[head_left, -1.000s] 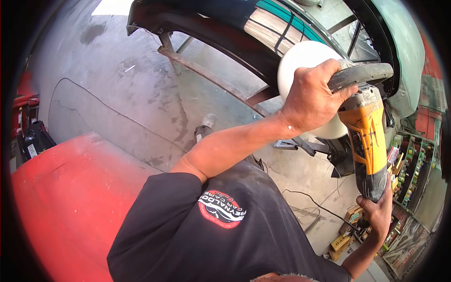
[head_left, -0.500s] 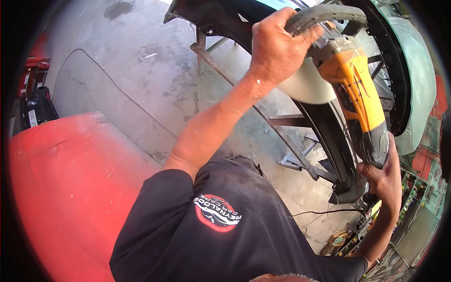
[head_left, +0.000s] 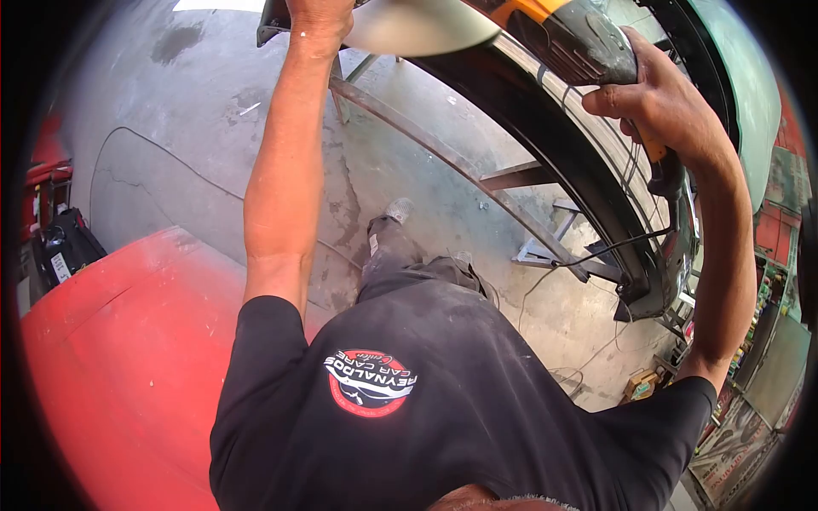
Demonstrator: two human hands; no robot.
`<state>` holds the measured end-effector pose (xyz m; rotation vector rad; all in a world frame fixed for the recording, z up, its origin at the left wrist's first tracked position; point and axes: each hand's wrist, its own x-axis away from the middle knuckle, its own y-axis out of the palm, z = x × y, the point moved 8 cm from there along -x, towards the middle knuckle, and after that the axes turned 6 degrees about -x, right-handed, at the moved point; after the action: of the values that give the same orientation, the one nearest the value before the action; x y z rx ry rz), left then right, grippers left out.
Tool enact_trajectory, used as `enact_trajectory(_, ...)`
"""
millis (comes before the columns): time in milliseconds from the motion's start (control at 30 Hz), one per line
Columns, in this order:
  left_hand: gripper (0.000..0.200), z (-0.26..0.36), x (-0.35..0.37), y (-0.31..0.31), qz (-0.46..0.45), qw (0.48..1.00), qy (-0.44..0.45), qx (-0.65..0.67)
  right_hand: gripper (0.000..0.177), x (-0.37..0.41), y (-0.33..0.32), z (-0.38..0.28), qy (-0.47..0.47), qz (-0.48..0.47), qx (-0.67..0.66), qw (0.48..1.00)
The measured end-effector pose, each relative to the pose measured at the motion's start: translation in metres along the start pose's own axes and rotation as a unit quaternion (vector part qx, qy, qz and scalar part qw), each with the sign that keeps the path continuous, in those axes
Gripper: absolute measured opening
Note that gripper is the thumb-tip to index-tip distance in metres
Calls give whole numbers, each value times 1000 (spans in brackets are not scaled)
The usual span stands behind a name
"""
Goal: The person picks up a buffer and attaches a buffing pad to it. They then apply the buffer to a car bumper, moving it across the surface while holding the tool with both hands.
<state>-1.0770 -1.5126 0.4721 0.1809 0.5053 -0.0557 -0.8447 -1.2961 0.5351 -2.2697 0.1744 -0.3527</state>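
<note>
Polisher seemingly over black panel edge; right fingers grip it; left hand cropped, cannot tell; open floor alongside.

- The pad has moved from the middle of the black panel toward its upper left end.
- The polisher now lies more sideways above the panel.
- The left hand has shifted to the panel's upper left end, partly cut off.
- The cable now crosses its lower end.
</note>
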Motion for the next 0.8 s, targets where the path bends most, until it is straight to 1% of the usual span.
enact_trajectory(33,13,3,9,3,-1,1000,-3,5,63,4,-1,4,0,-1,-5,1000)
enact_trajectory(67,14,9,19,9,-3,1000,-6,11,67,6,-9,27,-26,13,9,1000)
enact_trajectory(100,15,17,32,16,-3,1000,4,5,69,17,-12,41,11,9,21,1000)
enact_trajectory(167,16,33,60,32,-3,1000,29,-6,74,43,-11,57,-11,9,-57,998)
enact_trajectory(200,17,34,73,41,-31,999,26,4,76,59,-14,72,-35,32,-69,996)
enact_trajectory(233,17,39,90,51,-48,999,8,-20,78,75,-17,86,-59,54,-80,994)
enact_trajectory(267,17,44,105,64,-48,998,45,20,80,95,-18,92,-18,61,-98,993)
enact_trajectory(300,17,42,121,71,-58,998,31,2,82,113,-13,97,24,66,-115,991)
enact_trajectory(333,19,51,140,83,-64,998,14,-2,84,132,-13,111,35,73,-135,988)
enact_trajectory(367,17,46,157,94,-123,991,-15,-44,85,151,-14,128,44,79,-155,984)
enact_trajectory(400,23,60,173,108,-46,995,87,32,87,172,-13,144,58,81,-179,979)
enact_trajectory(433,25,58,191,124,-108,993,23,51,90,192,-14,158,95,77,-174,977)
enact_trajectory(467,27,63,208,141,-134,989,16,62,93,211,-15,174,101,81,-178,975)
enact_trajectory(500,26,72,224,157,-128,986,38,100,95,234,-16,187,133,106,-184,968)
enact_trajectory(567,25,80,257,186,-190,979,45,56,97,273,-16,212,151,147,-202,956)
enact_trajectory(633,26,96,286,210,-220,973,62,29,97,317,-15,245,180,164,-181,953)
enact_trajectory(667,27,104,299,223,-241,968,48,53,98,333,-11,252,202,167,-208,942)
enact_trajectory(700,26,107,314,237,-269,961,34,59,98,354,-9,259,210,186,-209,937)
enact_trajectory(767,25,119,341,263,-267,955,79,101,98,393,-3,284,235,209,-231,921)
enact_trajectory(800,23,121,357,277,-299,946,62,106,100,412,0,293,248,226,-248,909)
